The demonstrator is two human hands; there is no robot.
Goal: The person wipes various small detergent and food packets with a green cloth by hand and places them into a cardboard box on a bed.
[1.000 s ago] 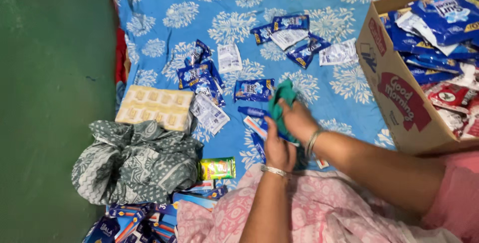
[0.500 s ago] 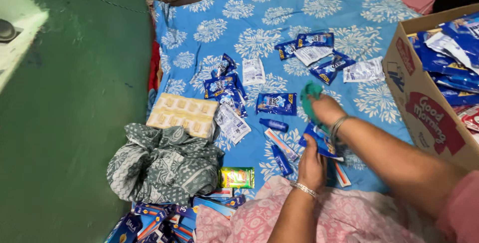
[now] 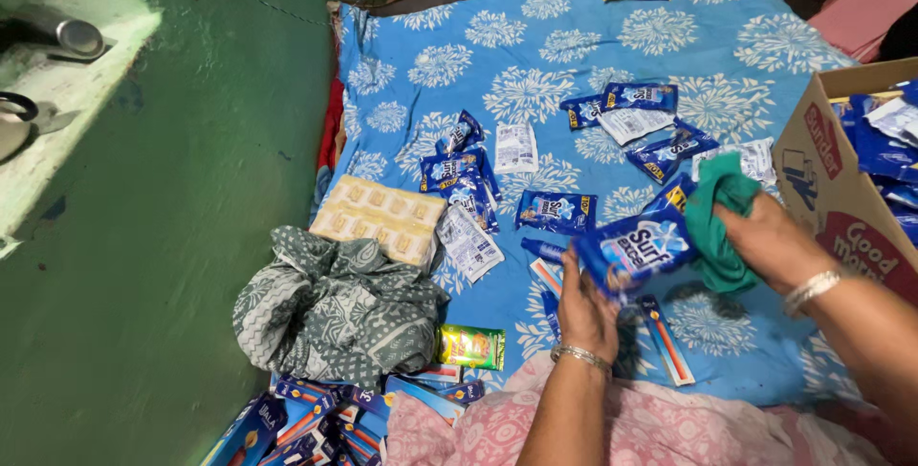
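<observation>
the blue flowered sheet is strewn with small packets. at its right edge a cardboard box holds more blue sachets. the right hand is closed on a green cloth pressed against the blue sachet, which the left hand pinches from below.

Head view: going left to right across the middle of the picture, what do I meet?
Green floor → grey patterned cloth bundle → left hand holding a blue sachet → right hand gripping a green cloth → cardboard box of blue packets.
</observation>
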